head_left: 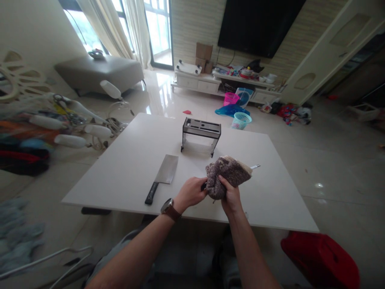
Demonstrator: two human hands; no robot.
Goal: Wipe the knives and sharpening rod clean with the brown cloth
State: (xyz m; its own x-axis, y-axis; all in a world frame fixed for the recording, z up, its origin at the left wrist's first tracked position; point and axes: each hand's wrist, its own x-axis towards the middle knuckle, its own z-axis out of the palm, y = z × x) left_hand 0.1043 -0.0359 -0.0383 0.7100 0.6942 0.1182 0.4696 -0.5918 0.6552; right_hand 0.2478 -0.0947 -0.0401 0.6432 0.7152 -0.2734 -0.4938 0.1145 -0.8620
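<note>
Over the near edge of a white table point(126, 168), my right hand point(230, 196) grips a brown-grey cloth point(227, 173) wrapped around a knife. Only the knife's metal tip point(255, 166) pokes out on the cloth's right side. My left hand point(190, 192), with a watch on its wrist, is closed on the knife's dark handle end at the cloth's left edge. A cleaver point(162, 176) with a black handle lies flat on the table to the left of my hands. Behind them stands a metal knife rack point(201, 133) with nothing showing in it.
A red object point(321, 257) sits on the floor at the lower right. A drying rack with white bottles and clothes point(60, 124) crowds the left. Plastic baskets point(240, 119), a TV stand point(228, 82) and a grey sofa point(99, 72) lie beyond the table.
</note>
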